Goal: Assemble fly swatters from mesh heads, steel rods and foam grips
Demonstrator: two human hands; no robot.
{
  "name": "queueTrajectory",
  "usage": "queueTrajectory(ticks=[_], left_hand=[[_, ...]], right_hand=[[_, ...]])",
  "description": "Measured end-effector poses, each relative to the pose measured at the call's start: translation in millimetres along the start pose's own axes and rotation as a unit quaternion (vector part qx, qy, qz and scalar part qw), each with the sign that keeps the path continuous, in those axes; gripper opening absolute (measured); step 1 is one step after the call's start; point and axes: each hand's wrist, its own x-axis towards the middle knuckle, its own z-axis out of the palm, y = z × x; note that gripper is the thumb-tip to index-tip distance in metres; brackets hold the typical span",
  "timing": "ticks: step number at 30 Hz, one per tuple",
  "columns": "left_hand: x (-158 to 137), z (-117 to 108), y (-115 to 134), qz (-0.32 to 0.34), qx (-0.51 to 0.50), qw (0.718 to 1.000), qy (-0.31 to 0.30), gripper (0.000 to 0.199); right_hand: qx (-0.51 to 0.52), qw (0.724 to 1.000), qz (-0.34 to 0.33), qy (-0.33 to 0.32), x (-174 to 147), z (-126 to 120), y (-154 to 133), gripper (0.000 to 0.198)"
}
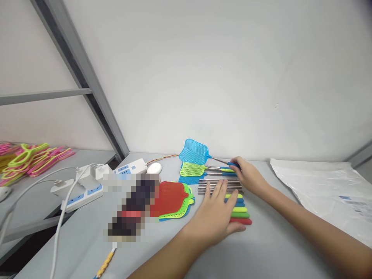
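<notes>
My right hand (249,176) is closed around the dark blue handle of a blue fly swatter (194,152), whose mesh head points left above the table. Beneath it lie assembled swatters, one with a yellow-green head (192,169) and another with a blue head (188,179). My left hand (216,211) is spread flat, its fingertips resting at a row of metal rods (210,186). Coloured handles (240,215) in yellow-green, blue, green and red lie beside and partly under that hand. To its left is a pile of loose swatter heads with a red head (171,197) on top.
A blurred-out phone-like object (135,209) with a cable lies left of the heads. Power strips (84,197) with plugs and white cables are further left, near a white round puck (154,168). Pink and yellow hangers (37,161) lie far left; a white plastic mailer (316,190) is right.
</notes>
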Motion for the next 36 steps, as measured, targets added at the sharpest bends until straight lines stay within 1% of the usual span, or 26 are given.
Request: queueTrajectory(ticks=[2,3,5,6,7,8,9,10,11,12,13,14,15,16,17,18,19,21,23,29,31,33,34,36], left_hand=[[0.5,-13.9,3.9,0.028,-0.014,0.998,0.046,0.064],[0.4,-22.0,5.7,0.055,-0.021,0.995,0.078,0.053],[-1.2,-39.6,7.8,0.122,-0.034,0.977,0.172,0.027],[-2.9,-48.8,7.9,0.148,-0.039,0.961,0.23,0.02],[-5.2,-58.0,7.3,0.154,-0.044,0.942,0.295,0.019],[-7.8,-66.7,6.2,0.136,-0.051,0.925,0.351,0.022],[-10.8,-74.5,4.9,0.092,-0.063,0.912,0.394,0.026],[-13.9,-80.7,3.8,0.01,-0.085,0.905,0.417,0.03],[-17.0,-84.6,3.3,-0.083,-0.128,0.9,0.409,0.033],[-20.2,-85.8,4.1,-0.163,-0.196,0.895,0.366,0.037],[-23.2,-84.2,6.5,-0.226,-0.277,0.884,0.301,0.041],[-26.1,-80.0,11.0,-0.268,-0.361,0.863,0.23,0.045],[-28.9,-73.6,17.4,-0.289,-0.436,0.836,0.168,0.047],[-31.4,-65.9,25.5,-0.298,-0.494,0.806,0.132,0.048],[-33.7,-57.9,34.7,-0.303,-0.533,0.781,0.119,0.046],[-35.6,-50.2,44.1,-0.304,-0.555,0.765,0.121,0.043],[-37.3,-43.5,52.8,-0.305,-0.562,0.757,0.131,0.04],[-40.2,-34.6,65.5,-0.306,-0.558,0.757,0.148,0.035],[-43.7,-31.1,69.9,-0.31,-0.548,0.763,0.148,0.031],[-62.7,-28.8,64.0,-0.324,-0.482,0.8,0.15,0.031],[-68.8,-28.4,65.0,-0.338,-0.476,0.799,0.145,0.035],[-74.0,-33.0,62.3,-0.35,-0.468,0.798,0.144,0.037],[-76.7,-38.3,57.3,-0.351,-0.453,0.804,0.157,0.037],[-83.9,-55.1,37.2,-0.353,-0.391,0.82,0.225,0.035]], right_hand=[[-0.003,1.0,0.011,0.009,-17.5,-16.0,-5.0,0.018],[-0.012,1.0,0.018,0.014,-28.0,-23.9,-6.7,0.019],[-0.046,0.998,0.026,0.026,-52.1,-38.5,-7.9,0.019],[-0.066,0.997,0.021,0.032,-65.4,-45.0,-7.3,0.02],[-0.087,0.995,0.009,0.039,-79.3,-51.0,-6.0,0.019],[-0.11,0.993,-0.007,0.042,-93.4,-56.4,-4.4,0.019],[-0.134,0.989,-0.025,0.049,-107.4,-61.3,-2.8,0.019],[-0.159,0.985,-0.045,0.058,-121.1,-65.8,-1.5,0.019],[-0.186,0.978,-0.065,0.068,-134.1,-69.9,-0.8,0.019],[-0.213,0.97,-0.086,0.079,-146.2,-73.5,-1.1,0.019],[-0.238,0.962,-0.105,0.085,-157.1,-76.3,-2.4,0.019],[-0.259,0.954,-0.121,0.087,-166.6,-78.4,-4.7,0.019],[-0.277,0.948,-0.136,0.083,-174.5,-79.6,-8.1,0.019],[-0.288,0.943,-0.15,0.074,-180.7,-79.9,-12.3,0.019],[-0.295,0.94,-0.163,0.061,-185.3,-79.4,-17.2,0.02],[-0.297,0.938,-0.175,0.046,-188.3,-78.2,-22.6,0.02],[-0.294,0.937,-0.186,0.033,-189.9,-76.5,-28.1,0.02],[-0.278,0.939,-0.199,0.017,-190.1,-72.5,-38.6,0.017],[-0.255,0.945,-0.205,0.013,-188.0,-68.2,-47.0,0.016],[-0.16,0.954,-0.251,-0.025,-182.6,-52.1,-61.7,0.018],[-0.134,0.956,-0.261,-0.025,-181.4,-48.4,-65.9,0.018],[-0.119,0.954,-0.273,-0.019,-180.3,-48.7,-64.6,0.02],[-0.113,0.954,-0.279,-0.012,-179.7,-50.5,-59.7,0.021],[-0.114,0.954,-0.277,0.01,-178.7,-56.6,-39.9,0.026]])
